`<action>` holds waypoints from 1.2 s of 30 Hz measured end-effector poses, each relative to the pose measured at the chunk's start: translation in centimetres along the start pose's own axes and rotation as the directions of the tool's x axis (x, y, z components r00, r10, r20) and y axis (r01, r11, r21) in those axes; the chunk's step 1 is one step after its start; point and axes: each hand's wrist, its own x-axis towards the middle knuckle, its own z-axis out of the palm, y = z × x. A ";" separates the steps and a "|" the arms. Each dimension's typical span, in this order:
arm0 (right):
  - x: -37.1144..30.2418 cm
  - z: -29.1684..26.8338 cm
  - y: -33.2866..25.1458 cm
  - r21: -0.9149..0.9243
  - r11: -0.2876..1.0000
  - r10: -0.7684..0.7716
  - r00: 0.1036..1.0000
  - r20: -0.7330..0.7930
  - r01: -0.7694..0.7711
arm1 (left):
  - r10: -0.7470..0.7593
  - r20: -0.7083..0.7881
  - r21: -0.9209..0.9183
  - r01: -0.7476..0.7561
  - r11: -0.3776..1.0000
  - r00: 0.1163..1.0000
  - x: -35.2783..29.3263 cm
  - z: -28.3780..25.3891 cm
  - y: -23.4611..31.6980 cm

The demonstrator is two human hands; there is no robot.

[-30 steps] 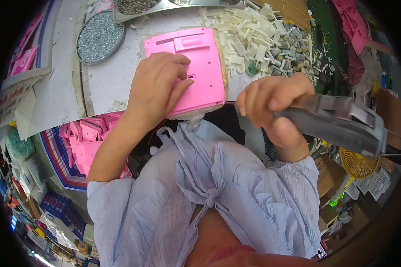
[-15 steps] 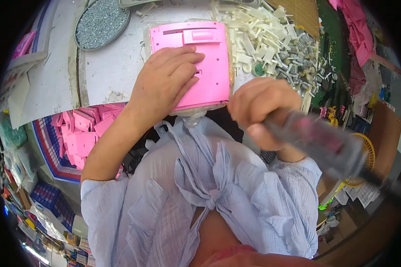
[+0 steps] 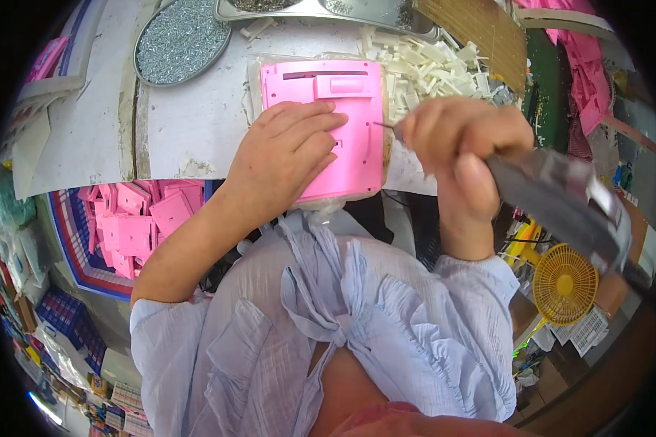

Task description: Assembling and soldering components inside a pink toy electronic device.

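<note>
A pink plastic panel [image 3: 357, 164] with a slot and a raised bar near its far end lies on clear plastic wrapping [image 3: 323, 212] at the table's near edge. My left hand [image 3: 288, 146] rests flat across the panel's left half, fingers stretched out. Beside the panel's right edge, my right hand [image 3: 468, 138] is wrapped round an electric screwdriver [image 3: 550, 200], a grey-black body blurred by motion. Its thin bit points left, with the tip over the right part of the panel, close to a small hole. Whether the tip touches the panel, I cannot tell.
A round tray of small silvery screws [image 3: 182, 42] stands at the far left, a metal tray [image 3: 299, 9] at the far edge. White plastic parts [image 3: 434, 69] are heaped right of the panel. A basket [image 3: 76, 244] of pink pieces [image 3: 127, 226] sits below left; a yellow fan [image 3: 565, 284] is at right.
My right hand has swung the screwdriver up and away from the panel's near right corner, its bit now over the right side. My left hand stays on the panel; the whole view has shifted slightly.
</note>
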 end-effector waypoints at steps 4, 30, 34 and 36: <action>0.9 -0.8 0.1 -0.148 0.987 -0.058 0.995 0.086 0.070 | -0.007 0.007 -0.010 0.007 1.000 1.000 0.2 0.0 -0.1; 6.6 -3.6 4.7 -0.063 0.997 0.048 0.999 0.024 -0.046 | -0.033 0.029 -0.038 0.034 0.999 0.999 -0.1 -0.3 -0.1; 7.9 -1.6 1.2 -0.033 0.999 -0.040 0.999 -0.023 0.039 | -0.084 -0.128 -0.166 0.062 0.984 0.988 -0.5 0.5 -1.0; 7.4 0.1 -1.4 0.143 0.987 -0.087 0.995 0.056 0.078 | -0.103 -0.207 -0.224 0.056 0.973 0.973 -0.6 0.7 -0.9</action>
